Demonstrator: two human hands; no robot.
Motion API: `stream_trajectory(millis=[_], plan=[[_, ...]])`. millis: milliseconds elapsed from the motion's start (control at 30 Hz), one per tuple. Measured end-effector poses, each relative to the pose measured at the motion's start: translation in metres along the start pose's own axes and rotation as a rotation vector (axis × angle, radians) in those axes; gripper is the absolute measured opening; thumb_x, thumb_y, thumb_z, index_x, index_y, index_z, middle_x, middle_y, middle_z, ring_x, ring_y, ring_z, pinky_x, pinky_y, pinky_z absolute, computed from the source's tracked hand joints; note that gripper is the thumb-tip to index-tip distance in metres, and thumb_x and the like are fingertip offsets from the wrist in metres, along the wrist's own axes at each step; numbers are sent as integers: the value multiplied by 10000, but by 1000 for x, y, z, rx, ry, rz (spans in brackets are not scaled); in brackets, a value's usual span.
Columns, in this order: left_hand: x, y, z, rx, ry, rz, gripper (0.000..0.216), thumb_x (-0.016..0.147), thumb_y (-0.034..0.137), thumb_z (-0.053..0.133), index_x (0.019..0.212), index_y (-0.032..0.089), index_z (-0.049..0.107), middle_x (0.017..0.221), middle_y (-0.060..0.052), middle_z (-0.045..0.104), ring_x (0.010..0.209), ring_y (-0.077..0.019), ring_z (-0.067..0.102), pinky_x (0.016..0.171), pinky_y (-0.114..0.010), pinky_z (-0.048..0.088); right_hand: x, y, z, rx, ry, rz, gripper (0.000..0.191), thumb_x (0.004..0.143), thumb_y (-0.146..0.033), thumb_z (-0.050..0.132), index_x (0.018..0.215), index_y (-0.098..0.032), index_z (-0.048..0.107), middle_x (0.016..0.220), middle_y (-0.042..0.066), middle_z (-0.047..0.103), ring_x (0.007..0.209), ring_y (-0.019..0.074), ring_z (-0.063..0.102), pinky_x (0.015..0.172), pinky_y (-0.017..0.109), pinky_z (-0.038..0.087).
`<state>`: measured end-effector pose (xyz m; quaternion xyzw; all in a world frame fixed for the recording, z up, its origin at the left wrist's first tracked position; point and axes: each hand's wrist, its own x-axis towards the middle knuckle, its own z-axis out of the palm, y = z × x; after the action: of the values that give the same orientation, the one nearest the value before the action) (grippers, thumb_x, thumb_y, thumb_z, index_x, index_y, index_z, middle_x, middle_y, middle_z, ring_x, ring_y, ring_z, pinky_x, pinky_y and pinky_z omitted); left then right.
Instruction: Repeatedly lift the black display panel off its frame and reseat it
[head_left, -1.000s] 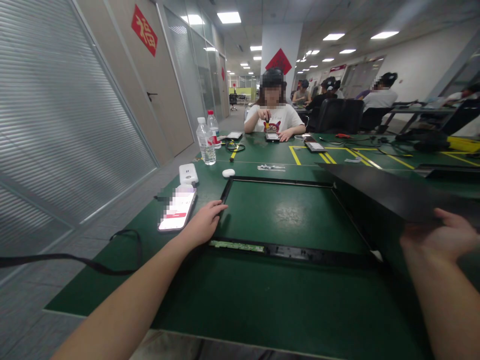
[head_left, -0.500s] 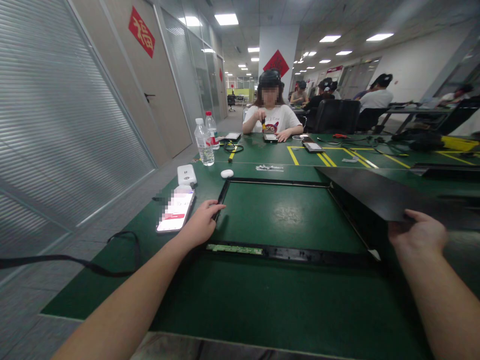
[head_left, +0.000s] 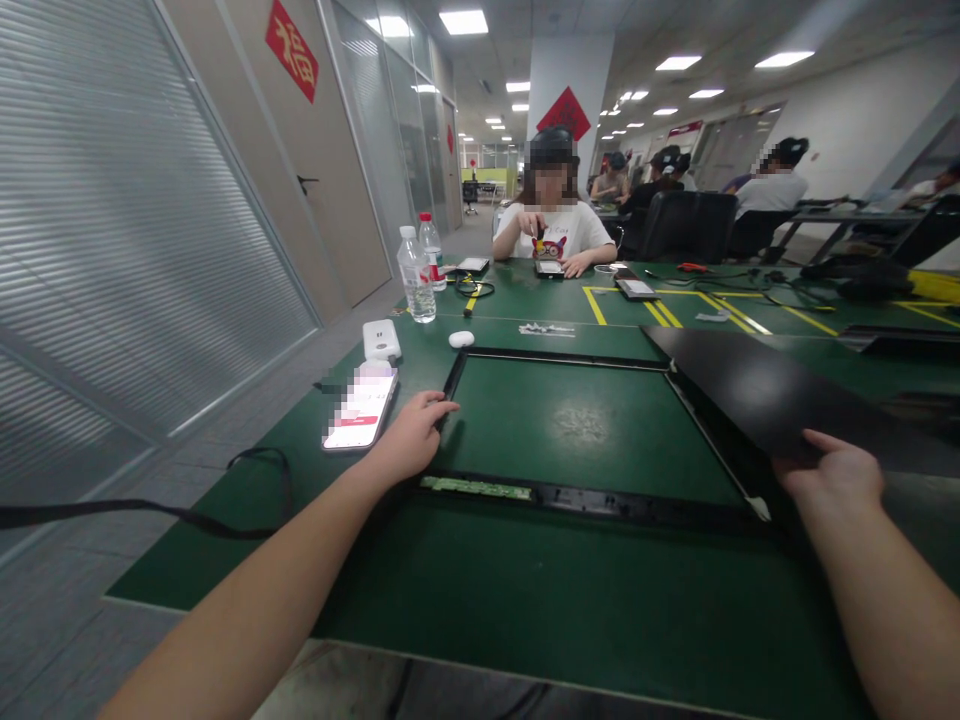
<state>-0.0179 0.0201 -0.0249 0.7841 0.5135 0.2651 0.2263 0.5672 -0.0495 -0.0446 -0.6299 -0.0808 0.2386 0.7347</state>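
A thin black rectangular frame [head_left: 637, 504] lies on the green table, with a strip of green circuit board [head_left: 476, 488] along its near side. My left hand [head_left: 412, 432] grips the frame's left side, its fingers laid over the bar. At the right, my right hand [head_left: 836, 478] holds a flat dark panel [head_left: 757, 395] by its near edge, thumb on top and the other fingers hidden beneath. The panel is tilted, and its far left corner comes close to the frame's far right corner. A small white piece [head_left: 759, 507] sits at the frame's near right corner.
Left of the frame are a lit phone [head_left: 361, 408], a white device [head_left: 382, 341] and a small white case [head_left: 461, 340]. Two bottles [head_left: 417, 280] stand farther back. Across the table [head_left: 525, 590] sits a person [head_left: 555, 225] handling a small device. A black strap [head_left: 150, 513] hangs at the left.
The view has shifted slightly. My right hand and the panel have come a little lower and to the left, relative to the frame. My left hand stays on the frame's left side.
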Motion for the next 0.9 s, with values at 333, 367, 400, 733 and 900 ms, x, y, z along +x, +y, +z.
stream_trajectory(millis=[333,367,400,733,900], plan=[[1,1,2,128,-28,13,546,876,172,565,1360,199,815,1590,-172,626,1533,-397,575,1352,-593,387,-23,-9,10,205,171,203,440,589,61,545,924,-223,572,1226,65,731,925,152,754,871,327,689],[1,2,2,151,-41,8,557,886,161,548,1379,185,805,1605,-181,611,1541,-393,570,1354,-592,382,-23,-9,10,214,174,209,441,601,68,542,932,-221,576,1227,59,731,911,143,750,863,319,688],[1,3,2,169,-52,4,565,896,153,534,1397,173,796,1617,-190,598,1548,-391,564,1355,-592,380,-23,-9,9,221,175,215,444,611,76,537,940,-221,580,1222,51,733,901,136,748,849,310,685],[0,6,0,84,-24,-13,517,881,168,589,1338,208,826,1599,-176,625,1539,-408,575,1337,-592,410,-19,-9,4,207,150,213,408,630,86,522,892,-218,594,1132,42,747,837,144,753,705,283,673],[-1,5,0,54,-13,-2,489,872,189,615,1307,214,838,1581,-180,638,1530,-421,580,1328,-605,418,-17,-15,5,165,103,160,351,668,72,541,848,-228,572,1070,46,732,719,134,705,604,268,623]])
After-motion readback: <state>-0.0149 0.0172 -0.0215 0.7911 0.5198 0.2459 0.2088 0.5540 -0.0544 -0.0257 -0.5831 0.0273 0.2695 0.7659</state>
